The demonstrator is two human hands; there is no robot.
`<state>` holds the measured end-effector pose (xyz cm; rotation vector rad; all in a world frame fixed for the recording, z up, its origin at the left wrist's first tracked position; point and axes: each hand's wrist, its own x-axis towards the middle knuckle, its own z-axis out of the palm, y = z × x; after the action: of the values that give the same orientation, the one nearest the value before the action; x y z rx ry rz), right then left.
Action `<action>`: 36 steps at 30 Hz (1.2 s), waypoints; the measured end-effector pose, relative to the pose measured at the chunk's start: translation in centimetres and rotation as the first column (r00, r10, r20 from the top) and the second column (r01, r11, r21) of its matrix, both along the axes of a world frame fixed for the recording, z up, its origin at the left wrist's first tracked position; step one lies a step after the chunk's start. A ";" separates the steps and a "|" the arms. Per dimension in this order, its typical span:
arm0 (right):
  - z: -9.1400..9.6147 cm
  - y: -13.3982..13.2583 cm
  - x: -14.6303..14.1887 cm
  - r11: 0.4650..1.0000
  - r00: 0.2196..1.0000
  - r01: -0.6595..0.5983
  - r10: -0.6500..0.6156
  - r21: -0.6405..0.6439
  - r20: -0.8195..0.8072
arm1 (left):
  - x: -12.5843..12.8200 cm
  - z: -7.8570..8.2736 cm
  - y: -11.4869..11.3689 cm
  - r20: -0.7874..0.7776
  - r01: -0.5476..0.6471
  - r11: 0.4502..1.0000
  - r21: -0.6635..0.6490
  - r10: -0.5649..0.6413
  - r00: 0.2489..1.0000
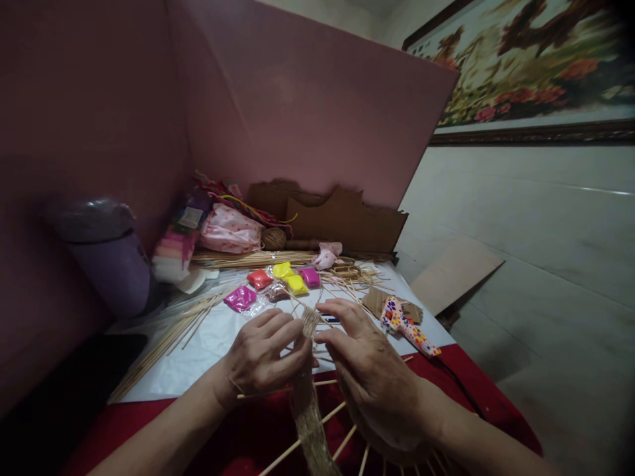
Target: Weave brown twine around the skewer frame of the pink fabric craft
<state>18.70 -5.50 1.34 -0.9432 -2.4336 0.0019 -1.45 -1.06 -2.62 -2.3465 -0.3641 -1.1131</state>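
A woven twine band (310, 423) on thin wooden sticks (335, 413) runs from the bottom edge up between my hands. My left hand (268, 350) is closed on the band near its upper end, with its thumb and fingers pressed against the weave. My right hand (374, 370) is on the other side, its thumb and index finger stretched out and apart. Their tips are close to the band's right edge; whether they touch it, I cannot tell. The sticks fan out below my right hand, which partly hides them.
Several clay packets (297, 284) lie ahead on the white sheet (198, 357). Loose sticks (169, 344) are at left, a purple bin (109, 264) beyond. A floral-patterned glue gun (409, 328) rests on cardboard at right. A twine ball (274, 238) and torn cardboard (342, 221) stand behind.
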 end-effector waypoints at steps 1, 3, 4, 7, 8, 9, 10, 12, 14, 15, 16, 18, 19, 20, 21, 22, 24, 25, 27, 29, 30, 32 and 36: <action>0.0 0.0 0.0 1.000 1.000 0.000 0.000 0.002 -0.005 | 0.0 -0.1 0.0 -0.003 -0.003 1.000 -0.002 0.003 1.000; 0.0 -0.1 0.0 1.000 1.000 0.001 -0.001 0.004 -0.011 | 0.0 -0.1 0.0 -0.006 -0.002 1.000 -0.003 0.002 1.000; 0.0 -0.1 -0.1 1.000 1.000 0.001 -0.001 0.001 -0.011 | 0.0 -0.1 0.0 -0.003 0.000 1.000 -0.002 0.000 1.000; -0.1 0.0 -0.1 1.000 1.000 0.007 -0.007 -0.012 -0.004 | 0.0 0.0 0.0 0.013 0.008 1.000 0.005 -0.008 1.000; -0.1 0.0 -0.1 1.000 1.000 0.008 -0.008 -0.014 -0.002 | 0.1 0.0 0.0 0.016 0.012 1.000 0.003 -0.012 1.000; -0.2 0.0 -0.1 1.000 1.000 0.008 -0.008 -0.012 -0.003 | 0.1 0.0 -0.1 0.020 0.017 1.000 -0.001 -0.017 1.000; -0.2 0.0 0.0 1.000 1.000 0.005 -0.005 -0.007 -0.008 | 0.1 0.0 -0.1 0.020 0.022 1.000 -0.007 -0.022 1.000; -0.2 0.0 0.1 1.000 1.000 0.005 -0.005 0.007 -0.028 | 0.1 0.1 -0.1 0.019 0.028 0.999 -0.015 -0.028 0.999; -0.1 -0.1 0.3 1.000 0.999 0.013 -0.012 0.020 -0.049 | 0.1 0.0 -0.1 0.019 0.025 1.000 -0.012 -0.024 1.000; -0.1 -0.1 0.3 1.000 0.998 0.016 -0.014 0.024 -0.054 | 0.1 0.0 0.0 0.018 0.022 1.000 -0.009 -0.022 1.000; -0.1 -0.1 0.3 1.000 0.998 0.017 -0.016 0.025 -0.054 | 0.1 0.0 0.0 0.018 0.021 1.000 -0.007 -0.021 1.000; -0.1 -0.1 0.1 1.000 0.999 0.017 -0.016 0.019 -0.043 | 0.0 -0.2 0.1 0.020 0.018 1.000 -0.009 -0.017 1.000; -0.1 -0.1 0.1 1.000 0.999 0.016 -0.016 0.012 -0.036 | 0.0 -0.2 0.1 0.019 0.017 1.000 -0.012 -0.017 1.000; -0.1 -0.2 0.0 1.000 0.999 0.016 -0.016 0.005 -0.030 | 0.0 -0.3 0.1 0.017 0.018 1.000 -0.015 -0.018 1.000; -0.1 -0.2 -0.1 1.000 0.999 0.016 -0.016 -0.001 -0.028 | 0.0 -0.3 0.1 0.015 0.018 1.000 -0.018 -0.018 1.000; -0.1 -0.2 -0.1 1.000 0.999 0.016 -0.017 -0.004 -0.029 | -0.1 -0.3 0.1 0.015 0.019 1.000 -0.021 -0.018 1.000; -0.1 -0.2 0.1 1.000 0.999 0.020 -0.020 0.004 -0.048 | 0.0 -0.3 0.1 0.023 0.024 0.999 -0.024 -0.024 0.999; -0.1 -0.2 0.2 1.000 0.998 0.028 -0.027 0.012 -0.065 | 0.0 -0.2 0.1 0.029 0.027 0.999 -0.026 -0.026 0.999; -0.2 0.0 0.5 0.998 0.993 0.054 -0.050 0.029 -0.105 | 0.1 -0.1 0.1 0.038 0.033 0.999 -0.030 -0.032 0.999; -0.4 0.4 0.7 0.996 0.988 0.081 -0.075 0.039 -0.138 | 0.1 0.0 0.0 0.034 0.037 0.999 -0.031 -0.036 0.999; -0.5 0.6 0.8 0.995 0.986 0.091 -0.084 0.040 -0.146 | 0.1 0.0 0.0 0.031 0.034 0.999 -0.033 -0.033 0.999; -0.7 0.9 0.8 0.995 0.985 0.098 -0.092 0.036 -0.145 | 0.1 0.0 -0.1 0.028 0.027 0.999 -0.033 -0.026 0.999; -0.9 1.2 0.5 0.994 0.987 0.107 -0.104 0.019 -0.124 | 0.1 -0.1 0.0 0.024 0.027 0.999 -0.031 -0.026 0.999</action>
<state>19.20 -4.27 0.43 -1.0283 -2.2645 -0.0091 -1.38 -1.10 -2.73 -2.3742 -0.3623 -1.1560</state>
